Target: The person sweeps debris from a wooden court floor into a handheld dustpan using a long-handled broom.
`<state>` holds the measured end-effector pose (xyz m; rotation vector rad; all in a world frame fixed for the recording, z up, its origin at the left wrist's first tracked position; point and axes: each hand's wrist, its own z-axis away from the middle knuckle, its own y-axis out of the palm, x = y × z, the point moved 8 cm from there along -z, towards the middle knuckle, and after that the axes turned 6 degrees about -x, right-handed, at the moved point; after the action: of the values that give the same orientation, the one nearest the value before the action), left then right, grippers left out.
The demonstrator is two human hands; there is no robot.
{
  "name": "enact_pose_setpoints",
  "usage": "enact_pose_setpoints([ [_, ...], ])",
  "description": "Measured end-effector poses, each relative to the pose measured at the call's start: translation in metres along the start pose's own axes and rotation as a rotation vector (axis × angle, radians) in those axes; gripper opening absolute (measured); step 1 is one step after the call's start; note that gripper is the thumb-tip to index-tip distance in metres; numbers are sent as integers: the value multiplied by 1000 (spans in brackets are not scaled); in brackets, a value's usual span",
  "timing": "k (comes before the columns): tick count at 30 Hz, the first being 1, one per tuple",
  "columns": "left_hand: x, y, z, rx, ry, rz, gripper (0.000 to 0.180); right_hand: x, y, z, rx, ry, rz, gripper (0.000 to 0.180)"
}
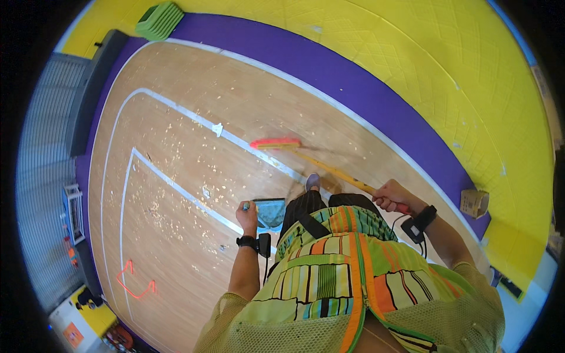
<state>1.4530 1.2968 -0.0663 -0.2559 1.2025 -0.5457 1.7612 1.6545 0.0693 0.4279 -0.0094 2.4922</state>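
Observation:
My right hand [393,196] is closed around the wooden handle of a broom [332,169], near its red end. The broom's head [275,143], with pink-red bristles, lies on the floor ahead of me across a white line. In my left hand [247,217], fingers wrapped, is the handle of a dustpan [272,213]. Its blue-green pan is low beside my legs; whether it touches the floor I cannot tell. Small pale scraps [170,126] are scattered over the wood-look floor, mostly to the left. A larger white scrap [217,129] lies on the line left of the broom head.
A purple border [376,97] and a yellow padded wall [447,76] curve along the far and right sides. Stacked green baskets [159,21] stand at the far left. A cardboard box [474,203] sits at right. An orange-red frame [136,280] rests on the floor at lower left.

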Motion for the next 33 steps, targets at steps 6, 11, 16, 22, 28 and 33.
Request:
enact_pose_setpoints([
  [6,30,-27,-8,-176,-6,-29,14,74,35,11,30,-37,196,22],
  [11,41,-41,5,-271,-60,106,14,155,38,-44,-45,-164,212,26],
  [16,34,-56,27,-374,-142,174,15,225,60,-114,-134,-395,468,30],
  [22,38,-68,29,-529,-261,178,15,244,120,-139,2,-426,663,28],
  [28,24,-57,-3,-584,-368,62,16,245,139,-141,266,34,510,22],
  [33,27,-66,-23,-680,-368,145,15,312,160,-119,374,182,385,22],
])
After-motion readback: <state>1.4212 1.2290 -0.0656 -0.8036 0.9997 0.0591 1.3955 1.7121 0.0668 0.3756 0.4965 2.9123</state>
